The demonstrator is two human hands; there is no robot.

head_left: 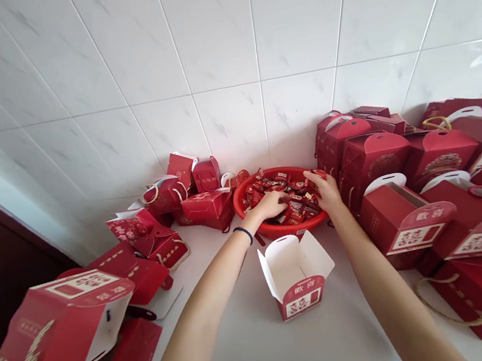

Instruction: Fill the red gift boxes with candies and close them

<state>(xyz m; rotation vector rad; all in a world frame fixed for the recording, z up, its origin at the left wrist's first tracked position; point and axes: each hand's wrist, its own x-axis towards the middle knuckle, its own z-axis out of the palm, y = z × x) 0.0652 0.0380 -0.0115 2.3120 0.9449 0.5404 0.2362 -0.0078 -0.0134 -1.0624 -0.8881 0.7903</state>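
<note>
A round red plastic basin (252, 223) stands against the wall, filled with red wrapped candies (295, 215). My left hand (271, 204), with a dark band at the wrist, reaches over the near left rim. Its fingers bend down together among the candies, and what they grip is hidden. At the basin's right side, my right hand (324, 188) is closed around a red wrapped candy (320, 174), partly covered by the fingers. Between my forearms stands an open red and white gift box (302, 303), flaps spread, with its white inside showing.
Closed red gift boxes (373, 155) are stacked along the right side. More red boxes (208, 207) stand left of the basin, and tipped boxes with rope handles (68, 323) lie nearer on the left. A tiled wall (217, 36) rises behind the white tabletop (270, 354).
</note>
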